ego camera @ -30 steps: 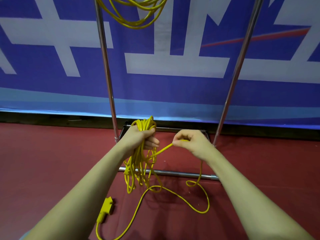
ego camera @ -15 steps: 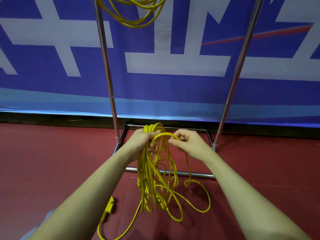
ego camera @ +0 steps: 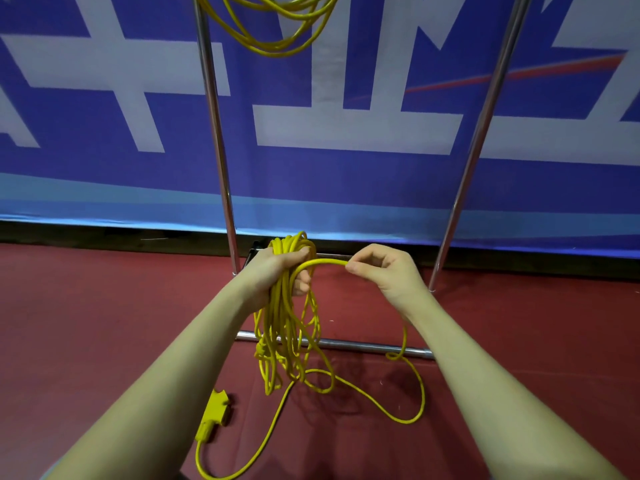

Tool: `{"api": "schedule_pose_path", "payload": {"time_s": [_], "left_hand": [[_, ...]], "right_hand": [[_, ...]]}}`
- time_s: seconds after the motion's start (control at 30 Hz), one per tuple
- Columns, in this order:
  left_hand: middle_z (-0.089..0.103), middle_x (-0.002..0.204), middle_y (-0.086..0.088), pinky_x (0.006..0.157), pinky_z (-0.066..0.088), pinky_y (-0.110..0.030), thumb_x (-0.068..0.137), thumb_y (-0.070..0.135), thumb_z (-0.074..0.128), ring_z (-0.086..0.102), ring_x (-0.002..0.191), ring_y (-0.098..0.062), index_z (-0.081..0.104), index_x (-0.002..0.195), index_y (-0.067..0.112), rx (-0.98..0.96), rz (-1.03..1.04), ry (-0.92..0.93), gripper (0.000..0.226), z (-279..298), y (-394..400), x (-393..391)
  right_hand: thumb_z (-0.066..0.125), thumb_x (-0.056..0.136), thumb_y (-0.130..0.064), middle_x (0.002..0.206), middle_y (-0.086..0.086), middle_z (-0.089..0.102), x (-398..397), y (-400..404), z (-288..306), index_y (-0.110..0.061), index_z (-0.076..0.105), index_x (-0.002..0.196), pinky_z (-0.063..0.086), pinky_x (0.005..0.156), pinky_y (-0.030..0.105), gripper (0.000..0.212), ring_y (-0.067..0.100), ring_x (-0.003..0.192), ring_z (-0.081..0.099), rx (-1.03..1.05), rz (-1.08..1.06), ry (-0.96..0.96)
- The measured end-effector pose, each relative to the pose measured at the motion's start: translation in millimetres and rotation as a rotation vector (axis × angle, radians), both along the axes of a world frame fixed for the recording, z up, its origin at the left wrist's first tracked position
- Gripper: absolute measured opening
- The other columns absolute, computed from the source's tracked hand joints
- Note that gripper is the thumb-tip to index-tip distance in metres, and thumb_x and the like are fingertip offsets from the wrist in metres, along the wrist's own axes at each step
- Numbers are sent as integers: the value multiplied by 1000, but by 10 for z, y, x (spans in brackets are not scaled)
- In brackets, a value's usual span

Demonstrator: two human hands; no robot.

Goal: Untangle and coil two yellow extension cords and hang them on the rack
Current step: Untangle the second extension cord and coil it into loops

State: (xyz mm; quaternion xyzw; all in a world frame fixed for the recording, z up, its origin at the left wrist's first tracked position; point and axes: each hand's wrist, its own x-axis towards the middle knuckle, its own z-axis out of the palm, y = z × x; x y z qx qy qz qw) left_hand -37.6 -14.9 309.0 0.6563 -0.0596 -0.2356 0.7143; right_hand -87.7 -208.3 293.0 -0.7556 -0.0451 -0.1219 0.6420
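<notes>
Between chrome rack poles (ego camera: 221,188), hands grip glossy looped yellow cord (ego camera: 282,327).

The blue banner (ego camera: 104,174) bears large white strokes, cropped from nine to three o'clock; nothing is legible.

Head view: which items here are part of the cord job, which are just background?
Job:
- coiled cord bundle gripped by left hand
- loose strand pinched by right hand
- socket block on the floor
- hung cord
- rack

Background:
- blue banner
- red floor
</notes>
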Motion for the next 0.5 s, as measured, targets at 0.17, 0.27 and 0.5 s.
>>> {"api": "schedule_pose_path", "payload": {"time_s": [0.17,0.27,0.5], "left_hand": [[56,45,-6,43,46,-22,96,30,54,50,37,-13,62,64,2,57,-122,-55,43,-22,-4,-26],[52,47,-7,41,38,-20,82,28,72,39,33,-11,60,61,4,-15,-183,-112,34,-61,-24,-15],[37,31,0,37,24,-15,79,16,59,25,25,-8,52,54,6,-214,-90,-119,28,77,-79,4]], "right_hand": [[69,80,2,67,3,61,51,66,0,-9,66,75,41,61,12,12,1,59,52,13,-13,-19],[70,81,0,67,-1,62,79,37,-14,-11,67,77,42,62,12,12,-1,59,53,34,-41,-17],[68,83,-1,63,-3,58,83,-202,-315,-18,65,73,40,62,17,20,2,58,50,-141,-70,75]]}}
